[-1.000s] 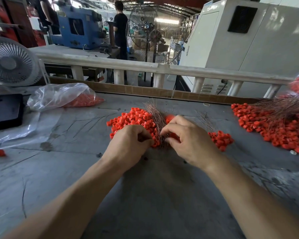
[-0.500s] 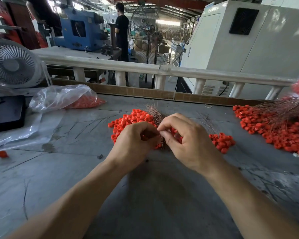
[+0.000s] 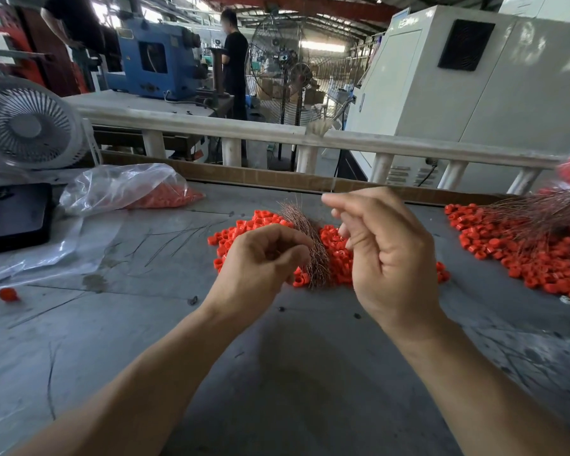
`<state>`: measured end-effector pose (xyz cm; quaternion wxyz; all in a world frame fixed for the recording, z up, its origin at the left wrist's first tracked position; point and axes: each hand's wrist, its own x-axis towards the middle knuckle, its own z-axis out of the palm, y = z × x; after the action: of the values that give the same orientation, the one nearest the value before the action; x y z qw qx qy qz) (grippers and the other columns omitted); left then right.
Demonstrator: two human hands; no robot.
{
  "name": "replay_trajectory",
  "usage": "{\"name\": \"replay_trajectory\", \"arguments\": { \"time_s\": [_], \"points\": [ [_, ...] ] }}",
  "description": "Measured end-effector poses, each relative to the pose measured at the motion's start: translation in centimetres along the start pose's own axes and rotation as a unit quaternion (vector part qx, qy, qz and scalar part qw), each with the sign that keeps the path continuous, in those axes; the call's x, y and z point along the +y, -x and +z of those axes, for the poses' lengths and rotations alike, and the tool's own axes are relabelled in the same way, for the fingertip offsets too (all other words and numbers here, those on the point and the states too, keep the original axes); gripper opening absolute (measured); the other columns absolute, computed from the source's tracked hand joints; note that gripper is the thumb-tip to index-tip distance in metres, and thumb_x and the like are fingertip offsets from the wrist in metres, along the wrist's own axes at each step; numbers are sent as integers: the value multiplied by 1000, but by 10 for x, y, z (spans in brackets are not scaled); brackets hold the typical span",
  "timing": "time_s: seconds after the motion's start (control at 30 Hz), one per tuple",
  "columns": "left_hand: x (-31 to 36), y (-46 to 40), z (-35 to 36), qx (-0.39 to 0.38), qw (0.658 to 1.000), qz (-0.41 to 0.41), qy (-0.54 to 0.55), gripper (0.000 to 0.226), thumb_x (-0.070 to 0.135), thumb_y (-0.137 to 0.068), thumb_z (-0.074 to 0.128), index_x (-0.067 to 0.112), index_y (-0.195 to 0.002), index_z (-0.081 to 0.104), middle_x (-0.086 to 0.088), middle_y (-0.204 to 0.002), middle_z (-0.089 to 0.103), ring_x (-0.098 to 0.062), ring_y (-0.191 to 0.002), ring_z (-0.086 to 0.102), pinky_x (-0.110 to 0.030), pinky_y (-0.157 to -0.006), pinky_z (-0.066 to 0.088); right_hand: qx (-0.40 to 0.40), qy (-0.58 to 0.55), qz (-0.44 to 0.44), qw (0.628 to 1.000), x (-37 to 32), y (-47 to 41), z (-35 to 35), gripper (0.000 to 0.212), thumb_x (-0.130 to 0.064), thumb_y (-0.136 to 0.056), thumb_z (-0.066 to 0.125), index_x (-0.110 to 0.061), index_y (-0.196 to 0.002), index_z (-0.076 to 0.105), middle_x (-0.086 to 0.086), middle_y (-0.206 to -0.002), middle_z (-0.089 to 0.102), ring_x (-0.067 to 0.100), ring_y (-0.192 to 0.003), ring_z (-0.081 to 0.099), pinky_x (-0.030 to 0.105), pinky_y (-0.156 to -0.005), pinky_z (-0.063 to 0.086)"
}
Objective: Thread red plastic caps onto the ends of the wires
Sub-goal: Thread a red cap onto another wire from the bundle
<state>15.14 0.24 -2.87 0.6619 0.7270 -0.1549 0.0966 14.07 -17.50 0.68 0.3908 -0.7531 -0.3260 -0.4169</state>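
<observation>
Head view shows two bare forearms reaching over a grey worktable (image 3: 79, 324), both hands raised just above it. Nearest the person, the left hand (image 3: 260, 268) has its fingers curled inward, thumb toward fingertips; whether it pinches a cap or a wire cannot be told, since the palm side is hidden. Slightly higher and to its right, the right hand (image 3: 385, 255) is lifted with fingers curled and thumb meeting forefinger at the top, apparently pinching a thin wire that is too fine to make out.

Between and just beyond the two hands lies the bundle of copper wires (image 3: 310, 245), its long axis running away from the person and slightly leftward, resting on the pile of red plastic caps (image 3: 244, 228). The left hand is the nearer one to both; its fingertips sit just beside the bundle's near end. By judgement, the next move is bringing a cap from the left up to the wire end held at the right.

Farther right of the right hand spreads a second heap of capped wires (image 3: 524, 245). Far left of the left hand lie a clear plastic bag of caps (image 3: 129, 189) and a white desk fan (image 3: 27, 123).
</observation>
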Motion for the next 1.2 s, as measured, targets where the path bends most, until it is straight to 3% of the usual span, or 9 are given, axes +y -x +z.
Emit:
{"name": "replay_trajectory", "arguments": {
  "time_s": [0.2, 0.37, 0.47, 0.6, 0.73, 0.87, 1.03, 1.2],
  "points": [
    [-1, -1, -1, -1, 1000, -7, 25, 11, 10, -95, 70, 19, -96, 76, -5, -82, 74, -12, -61, 60, -24, -52, 47, 106, -108, 140, 979, -5, 0, -4, 21, -9, -100, 64, -13, -121, 66, -3, -97, 76, 21, -62, 69, 18, -55, 49],
    [1, 1, 1, -3, 998, 13, 62, 6, 26, -87, 78, 25, -93, 77, -3, -78, 72, -12, -60, 59, -21, -51, 46, -4, 1, 231, 973, 7, 6, 1, 35, -18, -95, 73, -27, -127, 62, -18, -92, 77, 8, -67, 69, 31, -69, 59],
    [0, 0, 2, 0, 998, 33, 53, 18, 33, -79, 81, 24, -93, 76, 1, -75, 70, -9, -60, 59, -17, -53, 46, -70, 59, 220, 971, 9, 9, 7, 39, -18, -93, 74, -28, -129, 63, -19, -95, 77, 3, -83, 72, 39, -83, 58],
    [0, 1, 1, 3, 998, 68, -3, 9, 24, -84, 79, 22, -92, 77, -2, -75, 71, -9, -59, 57, -16, -53, 45, -97, 91, 170, 976, 4, 10, 11, 36, -16, -92, 75, -26, -126, 66, -17, -99, 78, 6, -95, 73, 40, -84, 60],
    [1, 2, -2, 16, 995, 89, -49, 7, 17, -89, 77, 23, -89, 77, -1, -74, 70, -9, -59, 55, -19, -53, 45, -94, 71, 173, 978, 2, 12, 13, 27, -14, -92, 75, -24, -117, 70, -12, -98, 79, 3, -91, 73, 37, -81, 62],
    [4, 2, -1, 29, 996, 80, -32, 5, 15, -89, 77, 20, -88, 77, -5, -75, 71, -13, -60, 54, -23, -53, 45, -95, 31, 216, 971, 6, 12, 11, 8, -20, -92, 76, -27, -94, 74, -14, -76, 74, 6, -69, 69, 39, -66, 59],
    [7, 1, -1, 42, 997, 60, -13, 5, 8, -87, 77, 12, -85, 77, -13, -74, 71, -17, -60, 52, -23, -52, 44, -120, -7, 242, 963, 9, 13, 12, 10, -20, -93, 73, -28, -88, 72, -11, -74, 73, 6, -65, 65, 33, -62, 54],
    [6, 1, -3, 46, 997, 44, -49, 10, 5, -86, 77, 14, -81, 77, -9, -67, 67, -11, -58, 49, -20, -52, 42, -151, 15, 255, 955, 11, 14, 12, 10, -24, -92, 74, -28, -83, 72, -11, -71, 72, 4, -60, 60, 28, -60, 46]
  ]
}}
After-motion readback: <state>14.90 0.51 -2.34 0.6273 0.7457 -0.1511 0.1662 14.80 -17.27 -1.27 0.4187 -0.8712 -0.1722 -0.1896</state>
